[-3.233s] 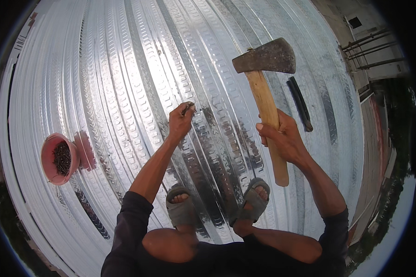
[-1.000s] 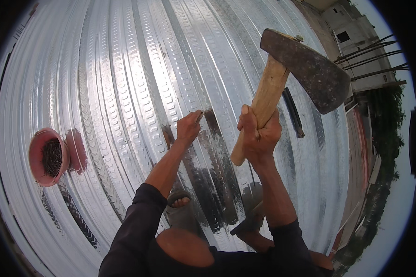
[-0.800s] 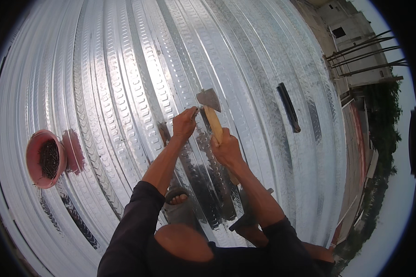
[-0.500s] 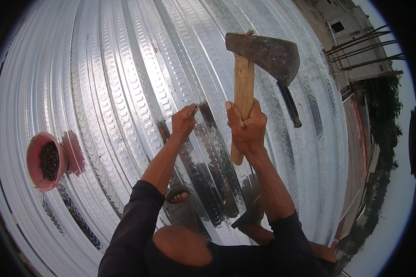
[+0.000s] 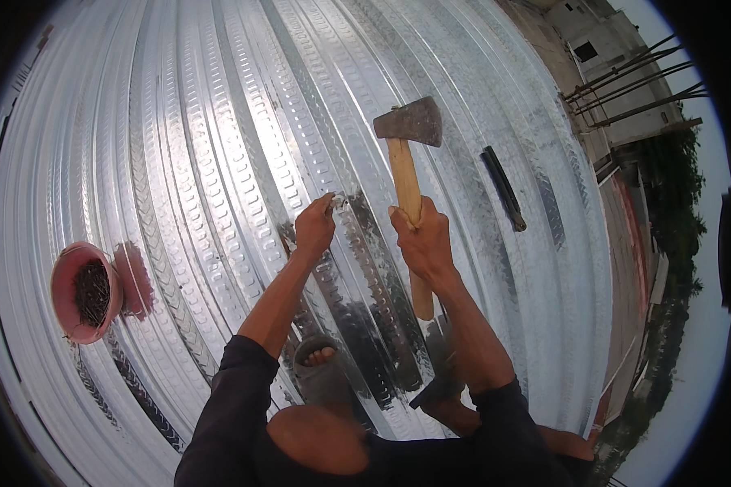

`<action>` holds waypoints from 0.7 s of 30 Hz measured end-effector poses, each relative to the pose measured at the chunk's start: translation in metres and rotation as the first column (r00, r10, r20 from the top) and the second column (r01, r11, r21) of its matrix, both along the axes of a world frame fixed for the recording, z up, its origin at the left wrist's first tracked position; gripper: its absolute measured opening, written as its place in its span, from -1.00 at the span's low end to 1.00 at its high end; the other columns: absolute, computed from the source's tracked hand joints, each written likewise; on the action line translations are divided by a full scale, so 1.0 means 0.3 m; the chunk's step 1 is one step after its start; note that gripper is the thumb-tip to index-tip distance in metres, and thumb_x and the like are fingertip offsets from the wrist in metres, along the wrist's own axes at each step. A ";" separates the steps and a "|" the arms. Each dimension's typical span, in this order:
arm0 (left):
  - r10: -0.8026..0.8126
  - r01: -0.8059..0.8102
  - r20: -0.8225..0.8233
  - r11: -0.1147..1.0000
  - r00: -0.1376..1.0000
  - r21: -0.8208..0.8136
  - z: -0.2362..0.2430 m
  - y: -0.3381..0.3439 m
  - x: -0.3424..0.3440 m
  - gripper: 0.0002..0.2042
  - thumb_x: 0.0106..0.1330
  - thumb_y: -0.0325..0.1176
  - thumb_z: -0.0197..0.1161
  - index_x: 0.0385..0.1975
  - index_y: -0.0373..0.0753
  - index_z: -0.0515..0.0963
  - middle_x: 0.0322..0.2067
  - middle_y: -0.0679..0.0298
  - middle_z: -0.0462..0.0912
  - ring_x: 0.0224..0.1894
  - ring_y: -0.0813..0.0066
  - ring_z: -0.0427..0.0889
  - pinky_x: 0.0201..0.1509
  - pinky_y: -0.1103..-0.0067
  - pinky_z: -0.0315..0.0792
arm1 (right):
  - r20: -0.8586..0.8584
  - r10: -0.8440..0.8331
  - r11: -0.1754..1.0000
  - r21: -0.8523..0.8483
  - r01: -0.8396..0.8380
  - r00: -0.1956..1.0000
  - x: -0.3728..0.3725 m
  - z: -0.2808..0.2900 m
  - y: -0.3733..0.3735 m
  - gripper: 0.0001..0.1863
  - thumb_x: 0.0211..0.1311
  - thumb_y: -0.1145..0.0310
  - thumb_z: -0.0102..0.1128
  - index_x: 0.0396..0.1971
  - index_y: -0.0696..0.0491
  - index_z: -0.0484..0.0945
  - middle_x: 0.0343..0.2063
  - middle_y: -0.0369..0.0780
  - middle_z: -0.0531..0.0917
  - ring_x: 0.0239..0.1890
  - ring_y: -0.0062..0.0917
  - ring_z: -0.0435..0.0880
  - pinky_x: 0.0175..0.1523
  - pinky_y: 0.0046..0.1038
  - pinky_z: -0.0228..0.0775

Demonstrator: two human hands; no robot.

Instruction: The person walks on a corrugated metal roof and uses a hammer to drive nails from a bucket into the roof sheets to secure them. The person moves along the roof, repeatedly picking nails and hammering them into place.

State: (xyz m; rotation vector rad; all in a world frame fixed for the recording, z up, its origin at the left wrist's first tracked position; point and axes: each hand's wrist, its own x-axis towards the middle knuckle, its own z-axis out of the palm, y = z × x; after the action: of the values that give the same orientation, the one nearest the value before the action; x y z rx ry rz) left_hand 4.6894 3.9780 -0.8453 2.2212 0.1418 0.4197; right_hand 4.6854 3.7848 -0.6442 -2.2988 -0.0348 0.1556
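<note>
My right hand (image 5: 424, 241) is wrapped round the wooden handle of a hatchet (image 5: 406, 174), its dark steel head held above a ribbed sheet-metal surface (image 5: 219, 162). To the left of it, my left hand (image 5: 315, 226) is closed in a pinch with its fingertips down by a metal rib. Something small seems to sit at those fingertips, but it is too tiny to name. Far to the left stands a tilted pink bowl (image 5: 63, 300) holding many thin dark nails (image 5: 92, 290).
A long black bar-like object (image 5: 502, 187) lies on the metal to the right of the hatchet. My sandalled foot (image 5: 320, 355) is between my arms. Past the sheet's right edge are rusty rods (image 5: 633, 81), a grey building (image 5: 609, 36) and trees (image 5: 670, 195).
The hatchet has come down from its raised position toward the metal, and its head now appears smaller and further left. My left hand stays in nearly the same spot.
</note>
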 end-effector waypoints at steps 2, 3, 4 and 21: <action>0.023 -0.021 -0.058 0.999 0.998 0.045 0.036 0.057 -0.018 -0.78 0.50 -0.39 0.13 0.06 -0.12 0.60 -0.14 0.10 0.75 -0.17 0.00 0.75 -0.07 0.24 0.61 | 0.214 -0.069 0.961 0.275 0.007 0.974 0.034 0.217 0.024 -0.74 0.48 0.30 0.20 -0.22 0.24 0.52 -0.62 -0.23 0.61 -0.60 -0.60 0.62 -0.43 -0.44 0.52; 0.042 -0.040 -0.024 0.994 0.999 0.098 0.052 0.137 -0.025 -0.72 0.47 -0.43 0.13 0.12 -0.11 0.55 -0.11 0.10 0.74 -0.17 -0.01 0.74 -0.10 0.22 0.60 | 0.374 -0.122 0.917 0.398 -0.040 0.919 0.058 0.321 0.074 -0.76 0.49 0.31 0.17 -0.22 0.23 0.49 -0.63 -0.25 0.60 -0.61 -0.60 0.61 -0.44 -0.46 0.51; 0.019 -0.014 -0.047 0.994 0.999 0.111 0.082 0.172 -0.009 -0.67 0.39 -0.49 0.13 0.13 -0.11 0.54 -0.10 0.10 0.73 -0.17 -0.02 0.72 -0.12 0.18 0.58 | 0.525 -0.201 0.869 0.486 -0.098 0.827 0.075 0.385 0.091 -0.77 0.51 0.33 0.14 -0.22 0.22 0.47 -0.63 -0.27 0.60 -0.62 -0.60 0.60 -0.44 -0.48 0.51; -0.153 0.150 -0.032 0.874 0.988 0.463 0.125 0.425 -0.044 -0.86 0.14 -0.56 0.11 -0.40 -0.21 0.60 -0.15 0.28 0.69 0.22 0.28 0.53 0.37 0.32 0.25 | 0.339 -0.083 0.932 0.361 -0.048 0.937 0.138 0.431 0.139 -0.71 0.44 0.22 0.30 -0.24 0.16 0.52 -0.54 -0.26 0.63 -0.57 -0.63 0.63 -0.45 -0.54 0.49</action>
State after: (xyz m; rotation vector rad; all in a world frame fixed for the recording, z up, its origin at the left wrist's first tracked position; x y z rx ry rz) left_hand 4.6763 4.1055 -0.8077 2.6794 -0.1552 0.4034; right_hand 4.7268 3.8265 -0.5148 -1.9261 -0.2081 -0.2544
